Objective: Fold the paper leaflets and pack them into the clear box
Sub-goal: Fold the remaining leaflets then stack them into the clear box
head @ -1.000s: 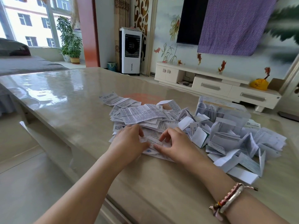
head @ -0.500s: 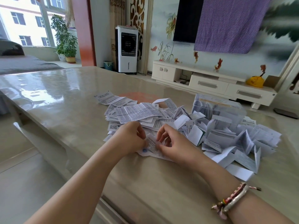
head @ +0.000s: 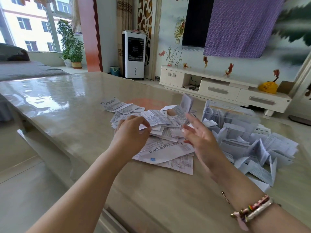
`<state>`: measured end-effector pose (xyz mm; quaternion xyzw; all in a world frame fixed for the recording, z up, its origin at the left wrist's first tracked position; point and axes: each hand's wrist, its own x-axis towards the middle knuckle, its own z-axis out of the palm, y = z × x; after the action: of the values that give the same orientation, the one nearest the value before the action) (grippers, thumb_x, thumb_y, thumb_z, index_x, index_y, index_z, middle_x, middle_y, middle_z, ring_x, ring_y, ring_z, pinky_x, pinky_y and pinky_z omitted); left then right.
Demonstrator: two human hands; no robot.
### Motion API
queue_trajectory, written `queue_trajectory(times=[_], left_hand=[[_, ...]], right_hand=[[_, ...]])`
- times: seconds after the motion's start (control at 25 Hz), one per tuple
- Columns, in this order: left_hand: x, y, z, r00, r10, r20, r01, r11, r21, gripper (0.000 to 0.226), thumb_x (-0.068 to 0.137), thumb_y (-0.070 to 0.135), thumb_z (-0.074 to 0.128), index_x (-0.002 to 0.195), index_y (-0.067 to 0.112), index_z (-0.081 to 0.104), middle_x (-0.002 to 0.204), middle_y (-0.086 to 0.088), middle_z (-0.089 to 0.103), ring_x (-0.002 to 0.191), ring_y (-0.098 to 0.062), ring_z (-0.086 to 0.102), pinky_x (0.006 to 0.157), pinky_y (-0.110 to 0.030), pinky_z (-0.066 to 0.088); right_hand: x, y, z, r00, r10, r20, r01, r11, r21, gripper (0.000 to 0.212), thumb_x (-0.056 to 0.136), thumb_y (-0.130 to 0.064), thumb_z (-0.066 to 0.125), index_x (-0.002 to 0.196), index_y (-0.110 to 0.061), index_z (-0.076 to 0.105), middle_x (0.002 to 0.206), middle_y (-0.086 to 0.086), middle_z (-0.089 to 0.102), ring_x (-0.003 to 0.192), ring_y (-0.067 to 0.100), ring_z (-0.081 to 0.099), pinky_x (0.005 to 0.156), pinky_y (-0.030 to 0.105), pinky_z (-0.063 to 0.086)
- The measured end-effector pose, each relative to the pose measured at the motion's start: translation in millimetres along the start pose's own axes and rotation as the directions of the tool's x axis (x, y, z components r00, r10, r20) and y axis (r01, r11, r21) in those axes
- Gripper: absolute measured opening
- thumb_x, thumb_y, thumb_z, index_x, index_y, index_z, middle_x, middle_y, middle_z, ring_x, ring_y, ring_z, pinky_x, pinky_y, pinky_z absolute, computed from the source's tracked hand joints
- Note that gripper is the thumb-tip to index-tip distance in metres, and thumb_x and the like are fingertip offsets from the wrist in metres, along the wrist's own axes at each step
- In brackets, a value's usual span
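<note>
bare table point(head: 70, 105) at left and near edge, leaflets point(head: 161, 125) heaped centre, clear box point(head: 230, 115) blocking right

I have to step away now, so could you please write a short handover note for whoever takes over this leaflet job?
Left hand: fingers curled on a leaflet at the pile of flat leaflets.
Right hand: open, fingers spread, holding nothing; a folded leaflet is in the air beyond it.
Clear box: far right on the table, holding some folded leaflets.
Done: many folded leaflets lie loose by the box.
Left: fold the flat pile, then pack all folded ones.
</note>
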<state>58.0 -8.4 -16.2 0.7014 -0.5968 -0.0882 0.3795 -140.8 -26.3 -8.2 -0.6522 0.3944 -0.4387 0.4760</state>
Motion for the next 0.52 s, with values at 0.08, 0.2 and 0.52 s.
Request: queue_trajectory(times=[0.08,0.2,0.52], left_hand=[[-0.6,-5.9,4.7,0.994,-0.020,0.103,0.011,0.996,0.094,0.019,0.094,0.035,0.050,0.105,0.030,0.064,0.123,0.006,0.057,0.118,-0.024,0.049,0.103,-0.044,0.037],[-2.8,-5.7,6.5,0.990,-0.014,0.140,-0.016,0.977,0.211,0.031,0.097,0.039,0.042,0.110,0.023,0.065,0.120,0.001,0.062,0.118,-0.022,0.051,0.104,-0.039,0.034],[-9.0,-12.8,-2.7,0.981,-0.013,0.193,-0.055,0.939,0.341,0.036,0.099,0.045,0.038,0.128,0.033,0.055,0.148,0.007,0.040,0.144,-0.023,0.022,0.118,-0.043,0.007]], right_hand=[[0.1,2.8,1.4,0.996,0.034,0.078,-0.035,0.999,0.014,0.048,0.098,-0.018,0.050,0.141,-0.038,0.041,0.131,-0.022,0.044,0.124,-0.002,0.044,0.090,0.018,0.043],[-1.0,3.7,7.9,0.991,0.055,0.121,-0.045,0.996,-0.081,0.037,0.098,-0.017,0.050,0.133,-0.029,0.052,0.131,-0.007,0.055,0.117,0.001,0.053,0.080,0.012,0.047],[-1.9,3.4,12.3,0.992,-0.003,0.124,0.015,0.995,-0.097,0.027,0.097,-0.008,0.048,0.112,-0.020,0.067,0.126,-0.011,0.058,0.114,-0.001,0.054,0.078,0.004,0.045]])
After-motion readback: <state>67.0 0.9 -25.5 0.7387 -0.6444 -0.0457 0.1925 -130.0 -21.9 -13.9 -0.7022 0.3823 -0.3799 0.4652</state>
